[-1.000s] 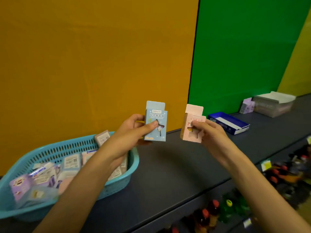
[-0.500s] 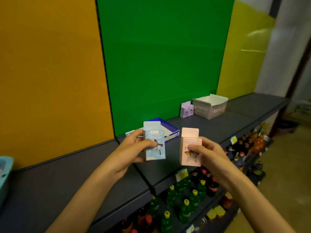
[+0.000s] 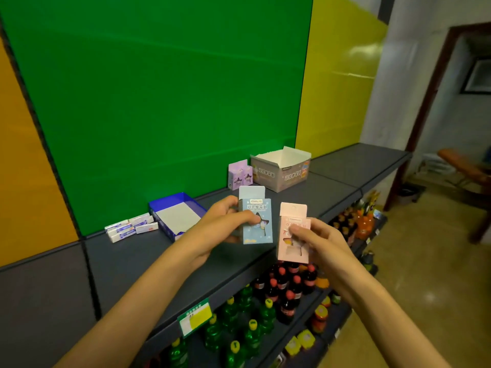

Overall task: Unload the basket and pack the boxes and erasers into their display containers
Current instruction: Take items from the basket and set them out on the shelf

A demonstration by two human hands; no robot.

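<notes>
Boxes are upright above the shelf point(image 3: 345, 179) edge: the blue box point(image 3: 256, 221) gripped by the left hand point(image 3: 223, 227), the pink box point(image 3: 292, 235) pinched by the right hand point(image 3: 318, 243). Since 0.5 s ago, the view has swung right, bringing erasers point(image 3: 131, 227) beside the blue tray point(image 3: 176, 216) into sight. 2 purple boxes point(image 3: 240, 175) touch the grey display carton point(image 3: 280, 170) behind.

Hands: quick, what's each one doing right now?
Left hand: closed, holding the blue box.
Right hand: closed, holding the pink box.
</notes>
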